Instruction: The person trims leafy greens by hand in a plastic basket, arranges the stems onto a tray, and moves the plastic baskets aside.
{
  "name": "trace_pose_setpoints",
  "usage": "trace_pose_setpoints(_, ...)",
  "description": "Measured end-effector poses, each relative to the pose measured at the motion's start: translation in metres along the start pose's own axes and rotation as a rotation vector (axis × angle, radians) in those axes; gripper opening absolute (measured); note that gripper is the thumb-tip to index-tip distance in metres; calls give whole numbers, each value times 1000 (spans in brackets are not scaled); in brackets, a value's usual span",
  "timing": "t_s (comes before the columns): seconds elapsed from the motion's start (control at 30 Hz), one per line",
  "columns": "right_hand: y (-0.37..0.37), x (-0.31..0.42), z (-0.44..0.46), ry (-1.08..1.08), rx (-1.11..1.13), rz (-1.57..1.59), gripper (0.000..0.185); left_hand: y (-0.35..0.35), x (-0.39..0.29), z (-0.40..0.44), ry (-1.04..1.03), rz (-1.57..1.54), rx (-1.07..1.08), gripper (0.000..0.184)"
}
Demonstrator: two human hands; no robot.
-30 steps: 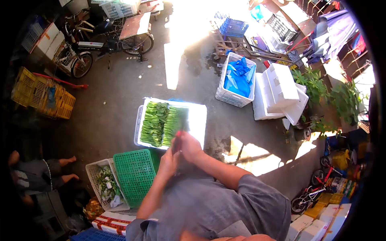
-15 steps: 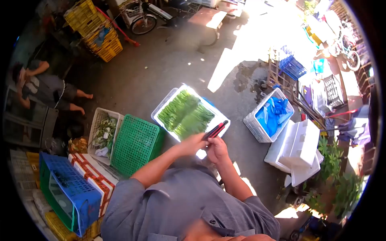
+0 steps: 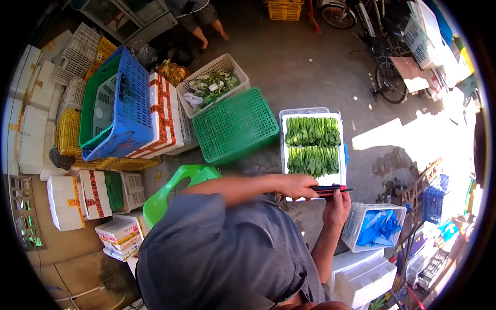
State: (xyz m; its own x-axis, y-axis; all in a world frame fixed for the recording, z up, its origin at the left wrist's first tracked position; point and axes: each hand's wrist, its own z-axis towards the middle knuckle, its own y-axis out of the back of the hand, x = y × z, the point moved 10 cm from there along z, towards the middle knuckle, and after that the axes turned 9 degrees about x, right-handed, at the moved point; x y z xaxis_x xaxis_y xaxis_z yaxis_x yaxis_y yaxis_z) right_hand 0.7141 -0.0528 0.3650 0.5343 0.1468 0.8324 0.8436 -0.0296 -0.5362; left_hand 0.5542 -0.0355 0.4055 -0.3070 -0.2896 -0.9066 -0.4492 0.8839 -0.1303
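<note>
My left hand [image 3: 299, 187] reaches across from the left, fingers closed on one end of a slim black-and-red tool [image 3: 328, 190]. At the tool's other end, my right hand [image 3: 337, 205] pinches it between thumb and fingers. What kind of tool it is cannot be made out. Both hands are over the near edge of a white foam box [image 3: 337, 178]. Inside the box lie two rows of leafy greens [image 3: 312, 132], side by side, stems lined up. The box rests on a pale crate [image 3: 305, 110].
A green crate [image 3: 235, 124] and a crate of loose leaves [image 3: 243, 77] stand left of the box. Near my left arm is a green plastic chair [image 3: 155, 206]. A crate with blue plastic [image 3: 351, 235] stands right. Another person's legs [image 3: 206, 26] show at the top.
The view has turned left, so the box appears further right and stacked crates show at left. The tool, earlier blurred and then slanted, now lies nearly level between both hands.
</note>
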Motion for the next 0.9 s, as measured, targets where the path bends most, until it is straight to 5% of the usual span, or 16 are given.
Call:
trace_pose_setpoints(0.17,-56,81,18,219,-2,66,26,61,47,-55,-168,-152,-153,45)
trace_pose_setpoints(0.27,-168,122,8,235,345,62,25,70,55,-109,-12,-288,-134,40)
trace_pose_setpoints(0.33,-242,129,-11,165,749,-47,29,77,82,-108,40,-198,-175,39)
trace_pose_setpoints(0.4,-301,145,-35,327,1188,-229,20,83,105,-105,121,-187,-253,44)
trace_pose_setpoints(0.43,-315,152,-46,519,1196,-275,17,86,113,-104,176,-181,-267,45)
trace_pose_setpoints(0.6,-327,145,-50,735,1061,-454,24,98,133,-92,275,-177,-266,47)
trace_pose_setpoints(0.7,-294,167,-28,352,875,-184,26,105,133,-80,309,-100,-222,42)
trace_pose_setpoints(0.9,-283,163,-54,498,1065,-754,15,80,47,-79,353,-133,23,23)
